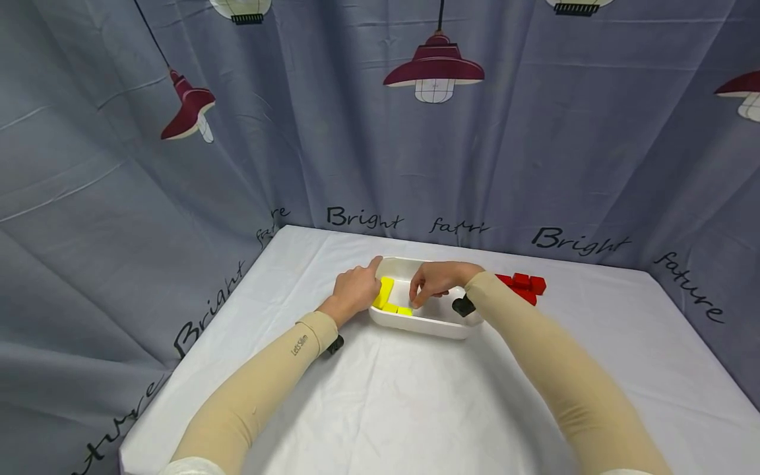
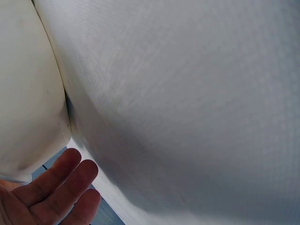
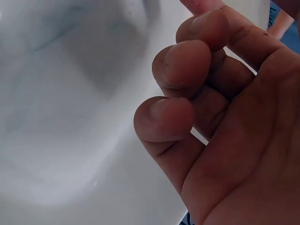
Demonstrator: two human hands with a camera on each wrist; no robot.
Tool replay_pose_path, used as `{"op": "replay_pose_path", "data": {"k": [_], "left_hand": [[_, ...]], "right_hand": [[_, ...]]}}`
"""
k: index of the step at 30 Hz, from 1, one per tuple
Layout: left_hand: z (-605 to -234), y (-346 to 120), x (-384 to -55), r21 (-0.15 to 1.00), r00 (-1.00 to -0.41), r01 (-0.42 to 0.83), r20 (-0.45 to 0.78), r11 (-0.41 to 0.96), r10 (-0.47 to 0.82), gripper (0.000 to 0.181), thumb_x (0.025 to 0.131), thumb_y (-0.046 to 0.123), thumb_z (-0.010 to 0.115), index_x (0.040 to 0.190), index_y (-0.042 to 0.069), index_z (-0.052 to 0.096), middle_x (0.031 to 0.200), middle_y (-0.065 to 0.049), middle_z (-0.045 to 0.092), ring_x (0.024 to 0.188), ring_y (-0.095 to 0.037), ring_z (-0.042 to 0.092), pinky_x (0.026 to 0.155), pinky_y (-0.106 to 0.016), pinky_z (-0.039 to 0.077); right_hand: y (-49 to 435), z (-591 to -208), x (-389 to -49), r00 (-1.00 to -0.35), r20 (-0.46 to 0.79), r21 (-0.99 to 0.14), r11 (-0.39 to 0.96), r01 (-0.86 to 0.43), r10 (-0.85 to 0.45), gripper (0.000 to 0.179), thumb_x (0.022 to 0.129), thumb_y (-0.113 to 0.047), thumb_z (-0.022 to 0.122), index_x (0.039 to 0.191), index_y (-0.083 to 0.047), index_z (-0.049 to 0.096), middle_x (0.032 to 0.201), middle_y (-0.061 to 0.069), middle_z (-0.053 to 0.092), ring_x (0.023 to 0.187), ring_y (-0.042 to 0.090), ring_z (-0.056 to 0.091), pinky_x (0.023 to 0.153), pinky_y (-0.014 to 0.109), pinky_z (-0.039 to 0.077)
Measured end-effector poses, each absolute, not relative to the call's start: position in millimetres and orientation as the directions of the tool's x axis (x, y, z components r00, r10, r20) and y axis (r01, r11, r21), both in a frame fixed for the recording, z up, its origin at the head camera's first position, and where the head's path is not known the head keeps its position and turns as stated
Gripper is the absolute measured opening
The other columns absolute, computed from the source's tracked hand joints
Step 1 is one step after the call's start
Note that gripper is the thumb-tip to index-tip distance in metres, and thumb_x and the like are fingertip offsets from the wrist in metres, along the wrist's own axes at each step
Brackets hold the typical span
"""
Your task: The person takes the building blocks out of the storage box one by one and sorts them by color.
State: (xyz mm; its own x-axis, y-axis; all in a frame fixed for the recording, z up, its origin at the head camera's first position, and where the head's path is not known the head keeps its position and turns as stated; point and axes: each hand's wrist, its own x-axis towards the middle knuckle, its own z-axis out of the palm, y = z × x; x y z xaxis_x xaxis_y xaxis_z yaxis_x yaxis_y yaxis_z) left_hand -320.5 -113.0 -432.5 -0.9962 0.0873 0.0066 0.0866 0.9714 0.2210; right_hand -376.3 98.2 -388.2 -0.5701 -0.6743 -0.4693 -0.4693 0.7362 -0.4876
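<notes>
A white tray with raised walls stands on the table, holding yellow blocks along its left and near sides. My left hand holds the tray's left rim, and in the left wrist view several fingers lie along the outside of its wall. Over the tray's middle, my right hand reaches down with thumb and index fingertips at a small yellow block by the near wall, seemingly pinching it. The right wrist view shows the other fingers curled, while the pinch itself is hidden.
Red blocks lie in a cluster on the white tablecloth, right of the tray and partly behind my right forearm. A grey curtain printed with lamps hangs behind the table and along its sides.
</notes>
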Motion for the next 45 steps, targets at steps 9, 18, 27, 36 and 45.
{"op": "replay_pose_path", "data": {"k": [9,18,27,36,45], "left_hand": [[-433.2,-113.4,-317.6,0.228,-0.995,0.097,0.021,0.969,0.095,0.058,0.101,0.024,0.043,0.158,0.02,0.031,0.1,-0.01,0.074,0.067,-0.021,0.061,0.068,-0.039,0.054],[-433.7,-113.2,-318.8,0.227,-0.995,0.101,0.02,0.969,0.099,0.058,0.101,0.024,0.043,0.158,0.02,0.031,0.091,-0.008,0.072,0.064,-0.021,0.06,0.064,-0.039,0.053],[-433.8,-113.0,-319.7,0.21,-0.994,0.105,0.034,0.972,0.1,0.058,0.101,0.024,0.044,0.158,0.02,0.032,0.096,-0.01,0.073,0.065,-0.021,0.06,0.063,-0.038,0.053],[-434.3,-112.8,-320.1,0.204,-0.995,0.102,0.031,0.974,0.098,0.058,0.101,0.024,0.043,0.158,0.02,0.032,0.099,-0.01,0.074,0.065,-0.021,0.061,0.063,-0.039,0.054],[-433.4,-113.4,-319.9,0.206,-0.994,0.106,0.037,0.973,0.1,0.058,0.101,0.023,0.042,0.158,0.02,0.032,0.096,-0.01,0.073,0.064,-0.021,0.06,0.062,-0.038,0.053]], "right_hand": [[86.9,-402.3,-378.3,-0.558,-0.507,-0.445,0.754,-0.483,-0.657,0.016,0.083,-0.035,0.08,0.094,-0.024,0.077,0.057,-0.006,0.046,0.053,0.009,0.041,0.051,0.023,0.029],[86.4,-399.2,-377.9,-0.56,-0.515,-0.453,0.76,-0.466,-0.649,0.013,0.087,-0.029,0.077,0.098,-0.021,0.077,0.061,-0.005,0.048,0.055,0.01,0.043,0.054,0.023,0.032],[91.5,-397.6,-382.8,-0.589,-0.486,-0.447,0.763,-0.467,-0.645,0.011,0.092,-0.026,0.073,0.099,-0.018,0.075,0.064,-0.005,0.048,0.055,0.01,0.043,0.053,0.023,0.034],[92.2,-397.2,-385.3,-0.639,-0.441,-0.448,0.772,-0.452,-0.63,0.01,0.092,-0.024,0.071,0.098,-0.017,0.074,0.073,-0.003,0.052,0.056,0.011,0.044,0.053,0.023,0.036],[97.1,-397.8,-389.0,-0.657,-0.413,-0.461,0.767,-0.448,-0.631,0.013,0.094,-0.024,0.069,0.102,-0.015,0.074,0.073,-0.003,0.053,0.054,0.011,0.043,0.052,0.023,0.035]]}}
